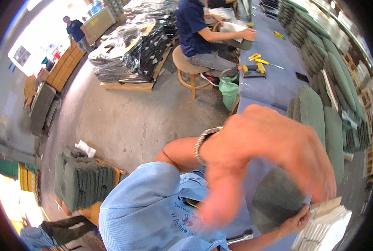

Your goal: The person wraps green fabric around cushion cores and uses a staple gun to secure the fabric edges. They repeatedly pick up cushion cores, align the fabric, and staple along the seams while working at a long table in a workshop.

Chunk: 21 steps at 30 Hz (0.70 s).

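Observation:
My left hand [266, 146], with a metal-banded watch on its wrist, is raised close in front of the view and smeared by motion. Its thumb and curled fingers stand well apart, and nothing shows between them. Below it, a rounded dark grey-green pad [274, 203] lies over the blue-grey table. At the lower right, my right hand [297, 219] grips the edge of this pad with its fingers closed. The raised left hand covers part of the table, and the pad's upper edge is partly hidden.
Stacked green cushions [312, 111] line the table's right side. Pale boards [324, 226] stand beside my right hand. Farther along the table [266, 94] lie a yellow-black stapler [253, 71], a screwdriver [270, 64] and a phone [302, 77]. A co-worker [192, 31] sits on a stool [185, 62].

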Each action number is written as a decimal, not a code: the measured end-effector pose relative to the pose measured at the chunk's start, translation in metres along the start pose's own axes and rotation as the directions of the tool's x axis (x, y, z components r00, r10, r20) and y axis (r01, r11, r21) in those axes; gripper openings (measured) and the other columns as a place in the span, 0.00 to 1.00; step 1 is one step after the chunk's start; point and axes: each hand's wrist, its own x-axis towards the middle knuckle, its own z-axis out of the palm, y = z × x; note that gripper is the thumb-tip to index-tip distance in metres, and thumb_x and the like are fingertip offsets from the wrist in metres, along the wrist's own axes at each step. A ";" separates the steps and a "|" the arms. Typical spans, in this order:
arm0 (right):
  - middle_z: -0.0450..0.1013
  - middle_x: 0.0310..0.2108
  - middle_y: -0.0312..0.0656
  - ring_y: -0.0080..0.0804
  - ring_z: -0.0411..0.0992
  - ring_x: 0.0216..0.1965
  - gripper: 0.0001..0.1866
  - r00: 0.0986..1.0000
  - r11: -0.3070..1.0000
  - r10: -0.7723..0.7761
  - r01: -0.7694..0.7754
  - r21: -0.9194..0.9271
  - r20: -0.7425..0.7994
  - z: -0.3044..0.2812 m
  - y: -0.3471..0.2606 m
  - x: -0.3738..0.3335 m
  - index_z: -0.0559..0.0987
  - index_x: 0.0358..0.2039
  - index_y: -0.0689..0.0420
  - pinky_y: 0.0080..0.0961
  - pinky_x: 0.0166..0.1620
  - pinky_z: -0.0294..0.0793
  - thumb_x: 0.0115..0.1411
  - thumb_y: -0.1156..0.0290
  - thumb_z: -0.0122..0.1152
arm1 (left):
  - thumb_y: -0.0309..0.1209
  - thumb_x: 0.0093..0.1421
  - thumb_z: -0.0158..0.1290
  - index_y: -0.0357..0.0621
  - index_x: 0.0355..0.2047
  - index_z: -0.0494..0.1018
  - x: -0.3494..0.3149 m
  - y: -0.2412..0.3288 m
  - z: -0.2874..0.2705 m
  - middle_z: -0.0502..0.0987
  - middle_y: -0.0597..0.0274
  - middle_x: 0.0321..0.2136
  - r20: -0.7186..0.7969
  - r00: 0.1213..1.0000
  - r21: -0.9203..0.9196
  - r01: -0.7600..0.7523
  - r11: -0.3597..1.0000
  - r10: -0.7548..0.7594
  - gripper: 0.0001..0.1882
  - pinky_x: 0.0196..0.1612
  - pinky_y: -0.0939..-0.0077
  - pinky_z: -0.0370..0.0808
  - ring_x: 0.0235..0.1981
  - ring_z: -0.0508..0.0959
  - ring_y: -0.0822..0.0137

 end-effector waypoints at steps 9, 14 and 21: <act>0.78 0.36 0.49 0.40 0.76 0.36 0.21 0.921 0.862 -0.296 0.141 -0.488 -0.255 -0.068 0.045 0.037 0.79 0.49 0.56 0.48 0.41 0.79 0.68 0.51 0.60 | 0.56 0.67 0.56 0.21 0.44 0.78 0.011 -0.005 0.000 0.82 0.39 0.40 -0.079 0.932 0.018 -0.355 0.935 0.355 0.37 0.36 0.68 0.85 0.37 0.85 0.51; 0.78 0.39 0.53 0.43 0.77 0.37 0.21 0.874 0.827 -0.364 0.143 -0.544 -0.323 -0.081 0.056 0.039 0.78 0.50 0.54 0.51 0.40 0.79 0.66 0.53 0.63 | 0.55 0.68 0.55 0.15 0.44 0.78 0.007 -0.010 0.009 0.82 0.33 0.38 -0.143 0.881 0.047 -0.449 0.892 0.451 0.40 0.32 0.69 0.86 0.34 0.85 0.50; 0.78 0.42 0.58 0.47 0.78 0.38 0.21 0.810 0.777 -0.410 0.069 -0.626 -0.419 -0.135 0.064 0.025 0.78 0.52 0.51 0.54 0.39 0.79 0.63 0.54 0.68 | 0.52 0.67 0.56 0.28 0.48 0.78 0.009 -0.008 -0.010 0.82 0.48 0.44 0.123 0.991 -0.122 -0.027 0.992 0.043 0.31 0.38 0.70 0.83 0.37 0.85 0.58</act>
